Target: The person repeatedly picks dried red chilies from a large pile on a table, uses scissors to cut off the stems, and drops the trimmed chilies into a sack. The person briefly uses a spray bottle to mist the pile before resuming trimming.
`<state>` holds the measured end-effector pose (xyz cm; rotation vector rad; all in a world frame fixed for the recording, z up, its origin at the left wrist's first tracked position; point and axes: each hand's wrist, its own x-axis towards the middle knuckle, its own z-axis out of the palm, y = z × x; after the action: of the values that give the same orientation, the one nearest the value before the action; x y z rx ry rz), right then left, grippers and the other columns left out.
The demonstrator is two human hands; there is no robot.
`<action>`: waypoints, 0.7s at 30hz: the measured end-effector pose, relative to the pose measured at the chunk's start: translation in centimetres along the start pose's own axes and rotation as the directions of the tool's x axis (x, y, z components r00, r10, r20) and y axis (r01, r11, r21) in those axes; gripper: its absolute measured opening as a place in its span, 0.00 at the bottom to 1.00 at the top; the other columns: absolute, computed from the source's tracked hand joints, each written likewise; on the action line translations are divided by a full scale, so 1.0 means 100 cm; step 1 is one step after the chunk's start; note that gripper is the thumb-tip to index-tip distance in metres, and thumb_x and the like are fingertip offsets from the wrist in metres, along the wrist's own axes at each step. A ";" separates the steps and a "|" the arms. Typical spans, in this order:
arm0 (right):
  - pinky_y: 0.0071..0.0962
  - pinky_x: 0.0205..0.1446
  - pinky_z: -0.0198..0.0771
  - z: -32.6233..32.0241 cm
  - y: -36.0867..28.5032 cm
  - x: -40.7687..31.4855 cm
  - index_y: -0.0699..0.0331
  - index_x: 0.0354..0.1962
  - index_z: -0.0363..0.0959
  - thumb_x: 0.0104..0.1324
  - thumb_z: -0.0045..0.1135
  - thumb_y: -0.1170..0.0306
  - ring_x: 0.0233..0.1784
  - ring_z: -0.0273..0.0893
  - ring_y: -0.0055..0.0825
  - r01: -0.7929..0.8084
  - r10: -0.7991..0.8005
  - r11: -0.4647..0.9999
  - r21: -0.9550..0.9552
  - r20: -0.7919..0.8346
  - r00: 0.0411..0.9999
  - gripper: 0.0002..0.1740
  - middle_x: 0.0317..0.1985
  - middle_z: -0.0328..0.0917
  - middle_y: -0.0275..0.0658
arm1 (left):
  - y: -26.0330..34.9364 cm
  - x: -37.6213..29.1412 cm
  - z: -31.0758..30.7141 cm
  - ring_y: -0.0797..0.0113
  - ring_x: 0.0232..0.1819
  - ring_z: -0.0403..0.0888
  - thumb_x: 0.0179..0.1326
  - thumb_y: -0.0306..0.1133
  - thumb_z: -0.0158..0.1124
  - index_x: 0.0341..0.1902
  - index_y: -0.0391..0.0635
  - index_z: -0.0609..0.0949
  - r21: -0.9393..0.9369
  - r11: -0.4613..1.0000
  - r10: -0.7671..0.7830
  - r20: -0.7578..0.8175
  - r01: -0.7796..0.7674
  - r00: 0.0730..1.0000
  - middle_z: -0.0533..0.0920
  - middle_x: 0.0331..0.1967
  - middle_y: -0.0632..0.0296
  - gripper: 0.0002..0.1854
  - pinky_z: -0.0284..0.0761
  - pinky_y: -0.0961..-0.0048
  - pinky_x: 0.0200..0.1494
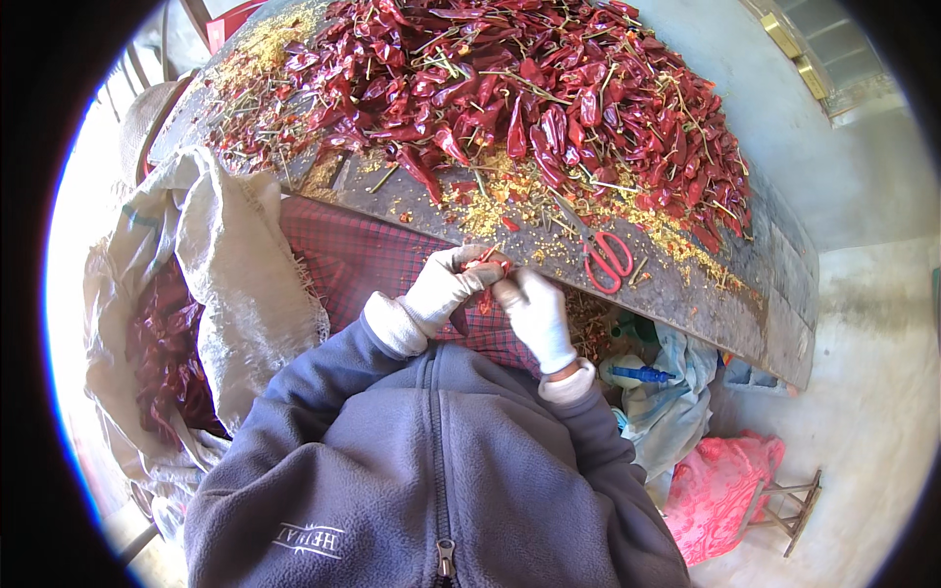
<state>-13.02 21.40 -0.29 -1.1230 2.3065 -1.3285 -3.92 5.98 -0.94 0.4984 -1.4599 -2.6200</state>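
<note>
My left hand (pixel 450 285), in a pale knit glove, holds a dried red chili pepper (pixel 484 298) over the table's near edge. Close against it on the right is my right hand (pixel 535 309), also gloved; its fingers are bent and blurred at the pepper, and whether they grip it cannot be told. A large heap of dried red chilies (pixel 514 95) covers the far part of the table (pixel 662 294). Scissors with red handles (pixel 609 262) lie spread a little on the near edge, right of my hands. Yellow seeds (pixel 485 213) and stem bits are scattered between the heap and the edge.
A woven sack (pixel 242 294) of dried chilies (pixel 169 353) stands open at my left. A red checked cloth (pixel 353 250) hangs below the table edge. At lower right are a pale plastic sack (pixel 669 397), a pink patterned cloth (pixel 724 492) on a folding stool (pixel 790 507), and a wall.
</note>
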 end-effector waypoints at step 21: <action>0.25 0.45 0.69 -0.064 0.004 0.011 0.68 0.36 0.72 0.66 0.51 0.72 0.37 0.74 0.23 -0.034 0.106 0.928 0.371 -0.175 0.979 0.06 0.35 0.77 0.38 | -0.006 0.002 -0.019 0.78 0.35 0.75 0.58 0.30 0.67 0.38 0.42 0.83 0.251 0.960 -0.157 0.131 0.121 0.979 0.80 0.32 0.69 0.07 0.72 0.77 0.41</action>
<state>-17.47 24.72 3.12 -0.8145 2.0713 -1.8128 -3.41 4.72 -2.40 0.4497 -1.8730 -2.6484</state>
